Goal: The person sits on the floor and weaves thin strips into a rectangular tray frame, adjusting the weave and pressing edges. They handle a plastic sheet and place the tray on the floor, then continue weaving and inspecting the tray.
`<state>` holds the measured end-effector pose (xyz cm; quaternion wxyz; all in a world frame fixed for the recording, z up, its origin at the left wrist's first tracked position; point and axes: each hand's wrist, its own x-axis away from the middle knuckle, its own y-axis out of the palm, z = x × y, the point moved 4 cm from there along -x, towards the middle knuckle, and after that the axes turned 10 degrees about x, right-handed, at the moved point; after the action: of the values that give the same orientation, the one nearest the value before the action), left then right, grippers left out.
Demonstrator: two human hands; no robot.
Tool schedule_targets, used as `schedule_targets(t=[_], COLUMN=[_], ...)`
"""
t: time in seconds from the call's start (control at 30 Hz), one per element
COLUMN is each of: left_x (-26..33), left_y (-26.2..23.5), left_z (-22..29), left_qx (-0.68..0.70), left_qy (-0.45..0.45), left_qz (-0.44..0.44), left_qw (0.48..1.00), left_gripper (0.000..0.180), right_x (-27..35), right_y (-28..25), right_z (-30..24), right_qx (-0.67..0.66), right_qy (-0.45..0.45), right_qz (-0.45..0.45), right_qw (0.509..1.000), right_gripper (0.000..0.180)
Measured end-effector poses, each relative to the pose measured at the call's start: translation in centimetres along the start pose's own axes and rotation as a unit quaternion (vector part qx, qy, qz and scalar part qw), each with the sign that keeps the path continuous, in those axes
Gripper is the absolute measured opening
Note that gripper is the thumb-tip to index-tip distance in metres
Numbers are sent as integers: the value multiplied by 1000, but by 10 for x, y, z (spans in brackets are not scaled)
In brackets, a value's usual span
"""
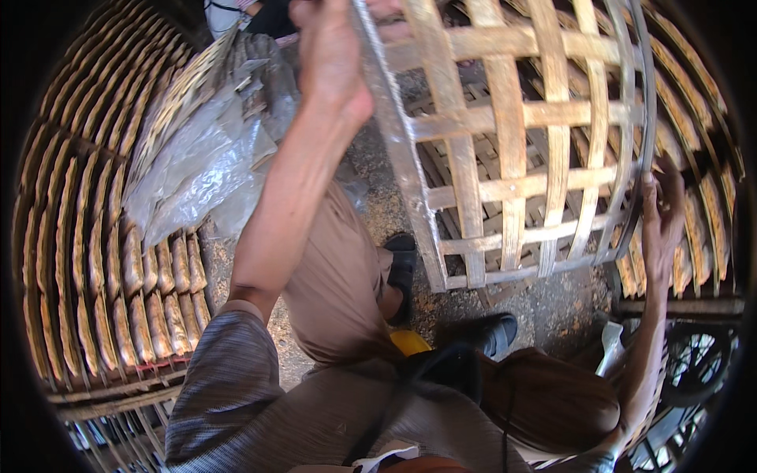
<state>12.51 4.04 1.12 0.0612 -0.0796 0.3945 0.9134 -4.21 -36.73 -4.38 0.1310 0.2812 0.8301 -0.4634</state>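
A large open-weave bamboo basket [556, 114] with a metal-edged rim is held up in front of me, tilted. My left hand [331, 67] grips its left side near the top of the view; the fingers are partly cut off and blurred there. On the right, my right hand [664, 217] closes on the dark rim of the basket, thumb toward me. Through the gaps of the weave I see another lattice of slats lower down.
Stacked rows of brown, ridged pieces [87, 260] fill the left side; similar rows [702, 221] stand at right. Crumpled clear plastic sheeting [205, 162] drapes over a woven basket at left. My sandalled feet [402, 276] stand on a debris-strewn floor. A dark wheel [698, 363] sits at lower right.
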Motion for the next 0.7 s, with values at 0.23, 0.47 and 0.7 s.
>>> schedule_targets(t=[0.23, 0.47, 0.7], left_x=[-11, -12, -12], left_y=[2, 23, 20], left_z=[-8, -13, -10], left_qx=[37, 40, 48], left_qy=[-9, 4, -1], left_qz=[-73, -40, -67], left_qw=[997, 998, 997], left_gripper=[37, 41, 43], right_x=[24, 73, 74], right_y=[28, 85, 99], right_z=[-144, -192, -188], right_qx=[-80, 30, -1], right_qy=[-257, -451, -476], right_qz=[-143, -96, -70], right_qw=[952, 887, 876], right_gripper=[13, 39, 34])
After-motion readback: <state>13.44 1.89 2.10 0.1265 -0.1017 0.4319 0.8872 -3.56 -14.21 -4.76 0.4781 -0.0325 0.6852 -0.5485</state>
